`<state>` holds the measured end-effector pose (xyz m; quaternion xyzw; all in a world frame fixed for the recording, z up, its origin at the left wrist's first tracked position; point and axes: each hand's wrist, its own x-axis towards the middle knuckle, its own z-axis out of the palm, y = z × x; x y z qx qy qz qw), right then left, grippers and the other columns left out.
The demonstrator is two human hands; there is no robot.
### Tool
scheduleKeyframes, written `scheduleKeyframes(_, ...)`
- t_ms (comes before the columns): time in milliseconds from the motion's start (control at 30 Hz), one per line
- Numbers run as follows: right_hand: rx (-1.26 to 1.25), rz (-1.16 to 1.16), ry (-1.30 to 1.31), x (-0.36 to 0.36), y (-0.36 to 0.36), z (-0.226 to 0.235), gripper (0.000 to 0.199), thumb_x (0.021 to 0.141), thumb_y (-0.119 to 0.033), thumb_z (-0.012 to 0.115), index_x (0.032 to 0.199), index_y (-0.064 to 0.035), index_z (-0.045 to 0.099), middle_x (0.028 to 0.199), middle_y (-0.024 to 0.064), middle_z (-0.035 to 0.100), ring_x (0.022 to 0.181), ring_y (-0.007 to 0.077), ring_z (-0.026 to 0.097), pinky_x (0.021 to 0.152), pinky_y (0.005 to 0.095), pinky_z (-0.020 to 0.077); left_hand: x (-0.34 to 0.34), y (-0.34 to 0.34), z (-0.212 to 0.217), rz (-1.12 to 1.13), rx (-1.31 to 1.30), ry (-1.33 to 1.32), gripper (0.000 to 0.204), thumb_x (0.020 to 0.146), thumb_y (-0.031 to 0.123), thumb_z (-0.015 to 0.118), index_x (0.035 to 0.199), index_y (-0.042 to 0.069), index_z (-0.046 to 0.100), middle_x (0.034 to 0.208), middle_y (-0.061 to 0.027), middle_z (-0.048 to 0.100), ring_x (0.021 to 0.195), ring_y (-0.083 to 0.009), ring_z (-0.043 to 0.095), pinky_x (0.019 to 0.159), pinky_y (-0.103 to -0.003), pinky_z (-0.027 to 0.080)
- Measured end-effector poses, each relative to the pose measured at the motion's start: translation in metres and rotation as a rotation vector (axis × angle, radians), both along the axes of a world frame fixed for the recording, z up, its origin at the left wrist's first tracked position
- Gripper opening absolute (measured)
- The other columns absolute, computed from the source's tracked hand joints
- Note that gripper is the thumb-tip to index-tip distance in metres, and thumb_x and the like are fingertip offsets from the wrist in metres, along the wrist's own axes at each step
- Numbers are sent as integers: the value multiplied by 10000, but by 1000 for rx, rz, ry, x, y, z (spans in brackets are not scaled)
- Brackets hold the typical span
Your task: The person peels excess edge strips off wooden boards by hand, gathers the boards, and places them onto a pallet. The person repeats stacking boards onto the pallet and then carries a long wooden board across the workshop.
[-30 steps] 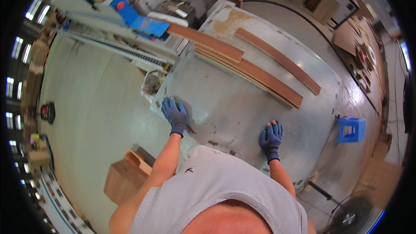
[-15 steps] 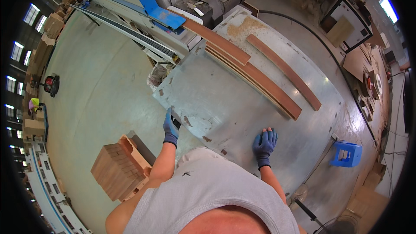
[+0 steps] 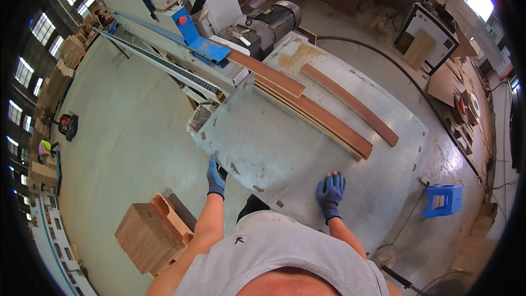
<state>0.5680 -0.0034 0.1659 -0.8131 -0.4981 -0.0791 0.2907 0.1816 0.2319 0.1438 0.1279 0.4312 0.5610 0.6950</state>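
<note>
My right hand, in a blue glove with some fingertips bare, lies flat on the metal table, fingers stretched out and holding nothing. At the table's left edge my left hand, also gloved, curls beside a small dark thing; its kind is hard to make out. Beyond the right hand lies a stack of long reddish-brown wooden strips. One strip on top reaches back to the blue part of a machine. A single strip lies apart to the right.
A pile of wooden blocks stands on the floor at the left. A blue plastic stool is to the right of the table. Sawdust covers the table's far end. A motor sits behind it, and a black hose runs along the right.
The view has tilted up slightly, so the table and my hands sit lower in it. Both hands keep their places at the table; the strips have not visibly moved.
</note>
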Motion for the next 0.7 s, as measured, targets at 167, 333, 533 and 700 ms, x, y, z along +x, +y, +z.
scheduleKeyframes(167,19,0,31,-3,-1,8,359,816,-149,691,1152,-23,699,1300,232,642,1272,430,553,1127,541,385,-1,0,-5,32,8,17,521,1036,306,617,1500,83,535,1523,-35,540,1367,-244,537,1151,-405,437)
scheduleKeyframes(333,5,-15,55,-1,-4,4,356,802,-178,697,1128,-36,706,1305,216,646,1301,429,542,1166,567,344,-1,-3,-5,9,49,30,519,1041,301,613,1504,81,532,1525,-33,537,1365,-235,537,1146,-396,441)
scheduleKeyframes(533,45,28,22,1,-3,-3,349,794,-177,702,1109,-24,704,1279,229,650,1272,435,553,1144,571,364,-11,-4,-15,-7,103,167,544,1047,335,604,1524,87,516,1524,-22,540,1362,-204,527,1160,-380,403)
scheduleKeyframes(700,45,1,32,0,-3,3,335,794,-167,698,1095,-19,706,1265,230,654,1258,435,560,1129,570,379,-4,-2,-10,-34,41,42,565,1033,413,611,1512,126,525,1542,-19,522,1415,-222,474,1201,-416,340)
